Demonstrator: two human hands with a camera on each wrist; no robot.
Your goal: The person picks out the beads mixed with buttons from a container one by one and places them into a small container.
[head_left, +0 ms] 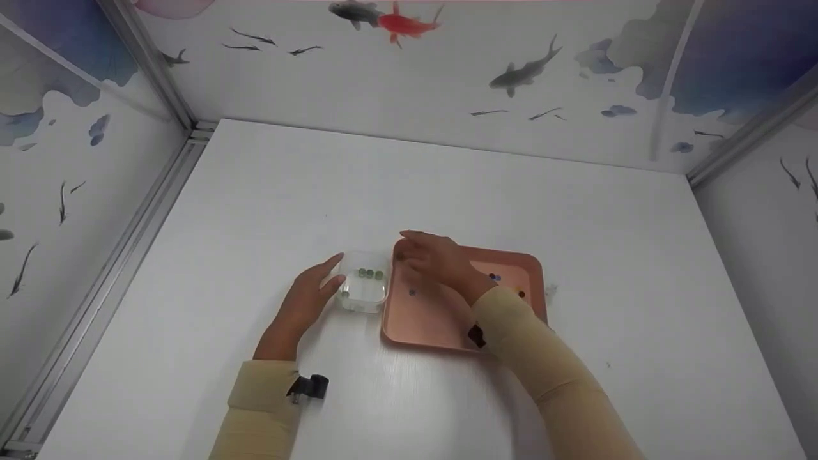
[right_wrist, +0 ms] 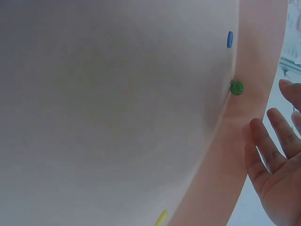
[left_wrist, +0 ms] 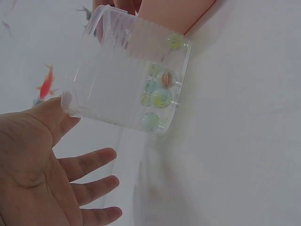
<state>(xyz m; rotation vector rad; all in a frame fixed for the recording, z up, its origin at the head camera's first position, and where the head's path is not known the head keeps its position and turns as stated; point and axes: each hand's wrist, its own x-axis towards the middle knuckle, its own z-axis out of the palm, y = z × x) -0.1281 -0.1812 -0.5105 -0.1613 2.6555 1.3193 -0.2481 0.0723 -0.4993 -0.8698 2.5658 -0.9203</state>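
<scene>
A clear plastic box [head_left: 364,303] holds several glass marbles [left_wrist: 162,98], greenish and yellowish, one with a reddish swirl. My left hand [head_left: 305,300] is at the box's left side, index fingertip and thumb tip at its wall, the other fingers spread loosely in the left wrist view. Just right of the box lies a shallow pink tray [head_left: 422,326]. My right hand [head_left: 441,259] hovers over the tray's far left corner. In the right wrist view its fingers are extended and apart near the rim, and a green round piece [right_wrist: 236,88] lies just beyond them.
Small pieces lie scattered in the tray: a blue piece [right_wrist: 230,39], a yellow piece [right_wrist: 161,218] and a dark piece [head_left: 521,294]. A small clear scrap [head_left: 551,291] sits right of the tray. Panels printed with fish [head_left: 524,76] enclose the white table [head_left: 255,191].
</scene>
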